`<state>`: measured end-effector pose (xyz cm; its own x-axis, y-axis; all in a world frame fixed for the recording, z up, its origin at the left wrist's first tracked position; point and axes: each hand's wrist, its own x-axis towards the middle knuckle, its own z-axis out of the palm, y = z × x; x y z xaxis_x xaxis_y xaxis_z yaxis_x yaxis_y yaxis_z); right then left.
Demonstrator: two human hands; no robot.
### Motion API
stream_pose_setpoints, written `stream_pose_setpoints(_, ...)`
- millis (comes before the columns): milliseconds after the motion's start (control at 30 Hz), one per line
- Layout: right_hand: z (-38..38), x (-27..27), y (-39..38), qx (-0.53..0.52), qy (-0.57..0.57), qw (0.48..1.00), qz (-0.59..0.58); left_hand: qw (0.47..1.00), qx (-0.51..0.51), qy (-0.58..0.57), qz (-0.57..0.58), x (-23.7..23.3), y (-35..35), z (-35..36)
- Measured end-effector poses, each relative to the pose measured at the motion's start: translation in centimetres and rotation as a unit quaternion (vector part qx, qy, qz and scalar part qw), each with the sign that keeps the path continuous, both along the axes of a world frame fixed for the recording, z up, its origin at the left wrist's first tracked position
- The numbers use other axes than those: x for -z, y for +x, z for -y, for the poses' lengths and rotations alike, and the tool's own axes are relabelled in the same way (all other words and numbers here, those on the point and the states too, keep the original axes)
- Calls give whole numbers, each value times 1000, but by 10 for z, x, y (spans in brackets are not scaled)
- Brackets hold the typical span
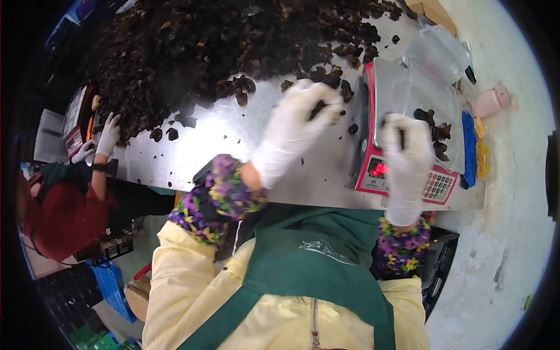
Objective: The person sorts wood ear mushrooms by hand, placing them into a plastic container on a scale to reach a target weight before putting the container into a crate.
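The left gloved hand [297,125] reaches toward twelve o'clock, fingers pinching dried fungus [318,108]. At two o'clock, the right gloved hand [405,160] curls its fingers shut on a dark piece [401,135] over the scale [379,175].

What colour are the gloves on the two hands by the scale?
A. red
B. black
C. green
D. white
D: the left hand, pinching a dark dried piece, and the right hand over the scale both wear white gloves.

Head-worn, steeply down, close over table [224,137]
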<state>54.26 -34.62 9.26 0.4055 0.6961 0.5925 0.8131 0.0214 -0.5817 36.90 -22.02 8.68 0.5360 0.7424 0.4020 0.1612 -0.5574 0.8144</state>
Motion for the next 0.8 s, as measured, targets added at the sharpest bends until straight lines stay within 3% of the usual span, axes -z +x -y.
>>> stream_pose_setpoints(67, 8, -15, 35, 65, 23, 997, 20, 993, -2, 116, 22, -17, 45, 11)
stream_pose_setpoints(200, 23, -15, 101, 118, -37, 992, 4, 995, 12, 74, 73, -29, 138, 43)
stream_pose_setpoints(333, 29, 4, 136, 117, -122, 985, 21, 995, 8, 95, -19, -15, 189, 63)
stream_pose_setpoints(367, 30, 10, 142, 103, -102, 989, 18, 993, 63, 56, -83, -11, 193, 60)
stream_pose_setpoints(467, 37, 7, 140, 61, -80, 995, 6, 990, 12, 143, 3, 4, 182, 59)
stream_pose_setpoints(567, 42, 5, 136, 69, -104, 983, 137, 992, 61, 106, 32, -3, 150, 41)
stream_pose_setpoints(667, 43, 1, 129, 76, -167, 982, 36, 992, 38, 106, 61, 9, 110, 3)
stream_pose_setpoints(733, 42, 2, 125, 89, -149, 984, 34, 999, -4, 46, 22, 21, 72, -34)
stream_pose_setpoints(800, 41, 0, 118, 131, -65, 985, 92, 987, -106, 95, -70, 43, 38, -77)
